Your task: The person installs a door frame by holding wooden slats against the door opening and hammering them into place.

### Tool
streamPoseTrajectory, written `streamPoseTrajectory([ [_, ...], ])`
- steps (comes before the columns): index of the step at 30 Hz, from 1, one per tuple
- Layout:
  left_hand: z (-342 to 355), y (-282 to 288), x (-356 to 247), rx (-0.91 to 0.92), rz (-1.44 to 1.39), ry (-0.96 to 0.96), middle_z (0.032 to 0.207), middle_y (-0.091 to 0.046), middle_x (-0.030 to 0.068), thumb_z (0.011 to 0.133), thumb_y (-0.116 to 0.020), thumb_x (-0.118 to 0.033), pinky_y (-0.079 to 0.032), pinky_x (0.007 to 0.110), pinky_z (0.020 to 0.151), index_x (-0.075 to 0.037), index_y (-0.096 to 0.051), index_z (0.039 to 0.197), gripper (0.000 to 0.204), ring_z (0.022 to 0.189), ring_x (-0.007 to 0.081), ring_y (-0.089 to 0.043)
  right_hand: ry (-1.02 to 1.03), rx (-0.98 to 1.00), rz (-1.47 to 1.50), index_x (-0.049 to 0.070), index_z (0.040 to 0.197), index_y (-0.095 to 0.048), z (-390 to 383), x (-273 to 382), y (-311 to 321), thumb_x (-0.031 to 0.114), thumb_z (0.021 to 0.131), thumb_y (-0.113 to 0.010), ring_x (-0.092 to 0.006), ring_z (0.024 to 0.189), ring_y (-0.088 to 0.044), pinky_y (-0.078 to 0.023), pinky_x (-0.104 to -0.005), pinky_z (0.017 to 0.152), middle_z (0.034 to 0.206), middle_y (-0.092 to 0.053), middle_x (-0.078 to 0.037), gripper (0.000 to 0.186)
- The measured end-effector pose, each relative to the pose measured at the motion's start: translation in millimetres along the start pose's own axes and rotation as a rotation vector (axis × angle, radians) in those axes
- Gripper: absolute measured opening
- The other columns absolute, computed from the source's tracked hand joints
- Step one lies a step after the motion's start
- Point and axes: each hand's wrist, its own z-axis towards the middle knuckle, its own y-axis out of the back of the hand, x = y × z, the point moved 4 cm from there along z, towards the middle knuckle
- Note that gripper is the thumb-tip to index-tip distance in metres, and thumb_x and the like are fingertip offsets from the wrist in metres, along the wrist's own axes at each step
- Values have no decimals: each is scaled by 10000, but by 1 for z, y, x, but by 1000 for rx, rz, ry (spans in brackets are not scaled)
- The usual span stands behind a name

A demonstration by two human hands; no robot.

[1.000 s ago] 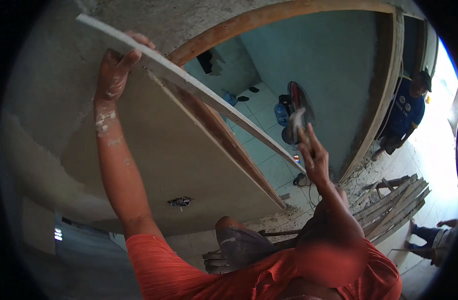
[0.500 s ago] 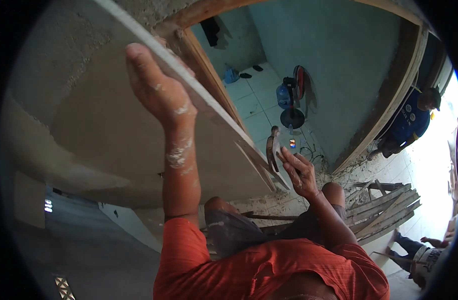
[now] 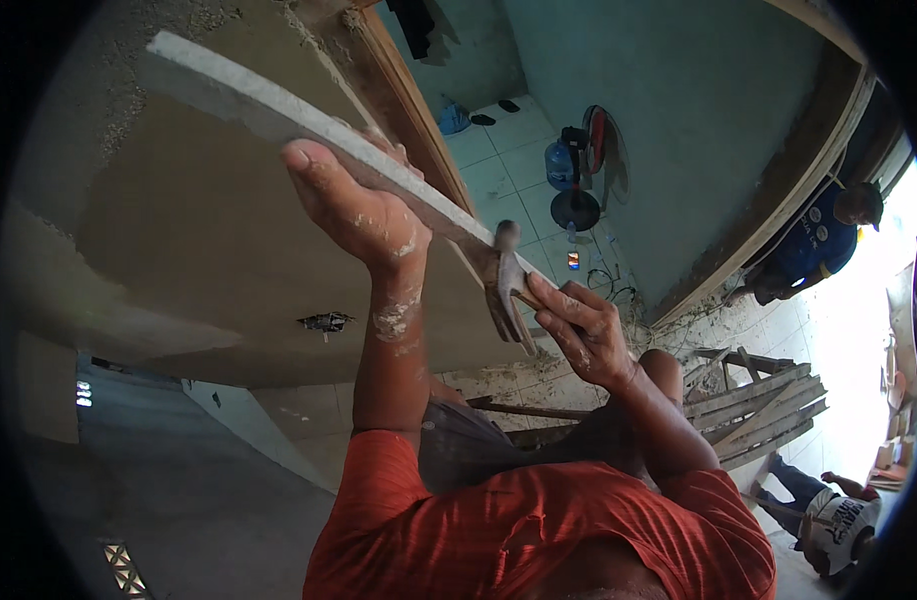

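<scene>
So the pale plank (image 3: 351, 150) is up in front of the person, long axis slanting from 10 o'clock down to 4 o'clock in the head view. The left hand (image 3: 364, 215) has it about mid-length: thumb along the lower-left face, the other fingers on the far side and partly hidden behind the edge, so it's a proper pinch across the board.

The right hand (image 3: 594, 340) is the one nearer the 4 o'clock end. Its fingers are closed on the handle of a claw hammer (image 3: 506, 268), index finger stretched out toward the head. From those fingers, the hammer head sits at about 10 o'clock, claw pointing roughly to 6 and the striking side up at 12, a bit blurred.

The bit that matters imo: the hammer head overlaps the plank close to that lower end, so it lies crosswise to the board's long axis, between the two hands. Can't tell if metal is touching the board or just in front of it. Same for the right fingertips: super close to the plank's end, contact unclear.

Behind all this, the wooden door frame (image 3: 419, 95) runs off at 12 o'clock from the left hand, and stacked boards (image 3: 759, 415) sit at 4 o'clock from the right.
</scene>
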Motion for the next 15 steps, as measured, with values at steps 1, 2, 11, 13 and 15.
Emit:
streamPoseTrajectory([
  [1, 0, -2, 2, 2, -1, 1, 743, -434, 21, 946, -410, -775, -425, 249, 558, -80, -452, 978, 697, 635, 121, -449, 12, -68, 65, 182, 1424, -603, -1, -2, 1, 120, 928, -709, -217, 619, -548, -473, -373, 593, 791, -555, -109, 511],
  [2, 0, -5, 6, 5, -37, 13, 711, -412, 6, 946, -403, -780, -412, 252, 551, -97, -439, 934, 683, 617, 118, -425, -66, -46, 20, 182, 1424, -603, 1, -9, 0, 120, 928, -709, -217, 619, -548, -473, -373, 593, 791, -555, -109, 511],
  [11, -22, -20, 54, 69, -120, 124, 562, -334, -40, 936, -319, -817, -342, 220, 458, -144, -398, 793, 692, 494, 85, -311, 2, -156, -31, 172, 1423, -605, 8, -48, 12, 98, 930, -699, -196, 628, -539, -478, -348, 580, 787, -562, -86, 507],
  [13, -27, -26, 68, 112, -114, 122, 558, -334, -44, 939, -314, -814, -351, 222, 462, -145, -403, 800, 690, 493, 85, -313, -105, -115, -75, 173, 1422, -606, 3, -62, 14, 99, 928, -701, -196, 630, -539, -479, -348, 579, 786, -561, -82, 509],
  [15, -40, -36, 91, 141, -184, 216, 588, -386, -44, 949, -324, -801, -392, 221, 499, -146, -447, 871, 671, 510, 85, -343, -33, -190, -91, 171, 1415, -613, 1, -72, 19, 111, 923, -712, -193, 626, -530, -469, -347, 569, 782, -555, -73, 506],
])
